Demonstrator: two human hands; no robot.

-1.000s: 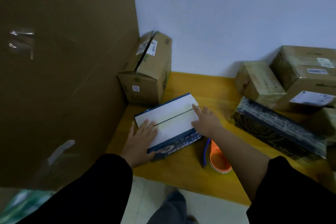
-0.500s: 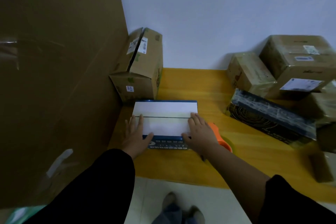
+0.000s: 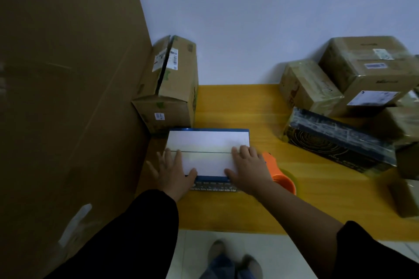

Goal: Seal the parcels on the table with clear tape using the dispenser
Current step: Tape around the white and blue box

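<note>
White-topped blue parcel [image 3: 207,142] flat, flaps closed; orange dispenser [image 3: 280,173] beside

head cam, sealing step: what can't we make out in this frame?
Orange dispenser: head view, right hand covers most of it; tape roll and blade unseen.
White-topped box: dim light; tape on the seam cannot be told.
Brown box labels: too small to read.
Parcel at the right edge: blurred, cut off by the frame.

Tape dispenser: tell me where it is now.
In the head view, the orange tape dispenser lies on the yellow table just right of the white-topped blue box, partly hidden behind the right hand.
</note>
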